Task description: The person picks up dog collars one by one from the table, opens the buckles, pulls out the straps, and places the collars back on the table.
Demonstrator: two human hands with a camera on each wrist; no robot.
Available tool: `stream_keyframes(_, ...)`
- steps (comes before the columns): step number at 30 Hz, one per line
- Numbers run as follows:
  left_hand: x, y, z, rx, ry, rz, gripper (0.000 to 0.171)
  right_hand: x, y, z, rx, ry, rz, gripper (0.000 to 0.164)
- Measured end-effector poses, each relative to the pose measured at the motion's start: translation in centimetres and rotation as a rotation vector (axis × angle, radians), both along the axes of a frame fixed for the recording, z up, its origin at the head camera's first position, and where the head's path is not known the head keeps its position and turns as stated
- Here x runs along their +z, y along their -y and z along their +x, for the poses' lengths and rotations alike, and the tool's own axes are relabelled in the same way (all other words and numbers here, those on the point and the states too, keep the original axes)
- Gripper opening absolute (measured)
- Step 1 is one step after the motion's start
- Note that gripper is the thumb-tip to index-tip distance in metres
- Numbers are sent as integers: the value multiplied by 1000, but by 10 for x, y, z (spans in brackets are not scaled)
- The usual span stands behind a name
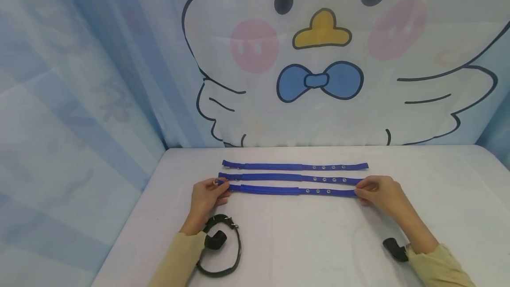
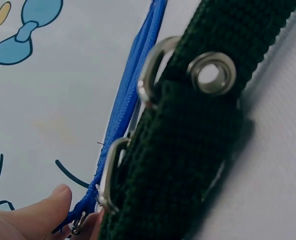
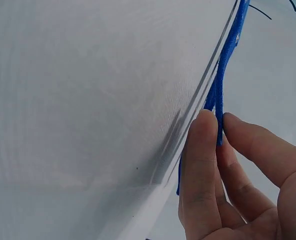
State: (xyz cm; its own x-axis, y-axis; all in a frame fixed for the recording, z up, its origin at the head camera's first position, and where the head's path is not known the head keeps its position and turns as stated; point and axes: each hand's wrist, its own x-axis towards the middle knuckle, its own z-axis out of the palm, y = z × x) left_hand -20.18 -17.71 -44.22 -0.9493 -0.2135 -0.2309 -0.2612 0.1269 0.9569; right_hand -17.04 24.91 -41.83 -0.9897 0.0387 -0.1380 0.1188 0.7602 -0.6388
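Note:
Three blue webbing collars lie side by side, each with a padded stretch and several metal eyelets. Both hands hold the nearest blue collar (image 1: pixel 271 190) by its ends. My left hand (image 1: pixel 205 198) pinches its hardware end, where small metal pieces show beside the thumb (image 2: pixel 48 212) in the left wrist view. At the plain end, my right hand (image 1: pixel 380 192) grips the strap (image 3: pixel 219 100) between thumb and fingers. Just behind is the middle blue collar (image 1: pixel 271 177), its right end meeting the right fingertips in the head view. The far blue collar (image 1: pixel 271 166) lies apart.
A dark green collar (image 1: pixel 240 251), buckled into a loop, lies by the left forearm; its eyelet and metal rings fill much of the left wrist view. Black wrist cameras sit at both sleeves. Behind the white table (image 1: pixel 303 242) hangs a cartoon-printed curtain (image 1: pixel 318 118).

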Motion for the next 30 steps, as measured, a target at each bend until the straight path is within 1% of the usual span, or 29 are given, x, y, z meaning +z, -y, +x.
stream_keyframes(3, 2, 0, 1, 0, -6, -91, 32, 0, -1, 1, -1, -3, -8, 26)
stream_keyframes(7, 4, 3, 2, -1, -25, -169, 35, 1, -2, 1, -1, -13, -15, 27)
stream_keyframes(10, 7, 5, 3, -5, -43, -225, 36, 4, -2, 2, 10, -40, -1, 28)
stream_keyframes(14, 12, 9, 6, -2, -65, -303, 35, 9, -1, 3, 34, -101, 25, 26)
stream_keyframes(20, 17, 14, 10, 6, -80, -313, 35, 16, 3, 6, 51, -184, 51, 24)
stream_keyframes(26, 23, 19, 16, -1, -106, -346, 35, 23, 12, 8, 16, -222, 121, 25)
stream_keyframes(30, 27, 22, 21, -25, -125, -333, 32, 27, 22, 10, 1, -246, 150, 27)
